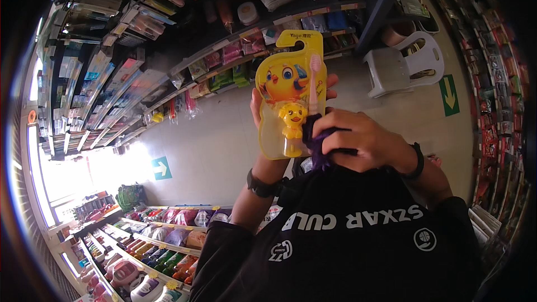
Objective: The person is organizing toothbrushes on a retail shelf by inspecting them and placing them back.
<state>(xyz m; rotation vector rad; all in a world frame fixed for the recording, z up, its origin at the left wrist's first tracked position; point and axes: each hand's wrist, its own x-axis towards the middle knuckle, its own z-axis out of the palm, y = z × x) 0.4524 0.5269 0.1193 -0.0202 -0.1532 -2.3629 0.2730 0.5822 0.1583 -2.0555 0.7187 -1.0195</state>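
Observation:
Upright in my left hand (256, 107) is a yellow blister pack (268, 134) with a hanging hook at its top. Through its clear front show a pink child's toothbrush (314, 86) and a small yellow duck figure (292, 121); a cartoon chick is printed above them. The left palm lies behind the pack, with fingertips past both its edges. My right hand (354, 138) grips a bunched dark purple cloth (321, 144) against the pack's lower right part. Both wrists wear black bands.
Shelves of packaged goods (222, 54) run along the upper left. Bottles (168, 260) line racks at lower left. A white plastic chair (390, 65) stands at upper right, near a green floor arrow (450, 95). More shelving (491, 134) curves along the right.

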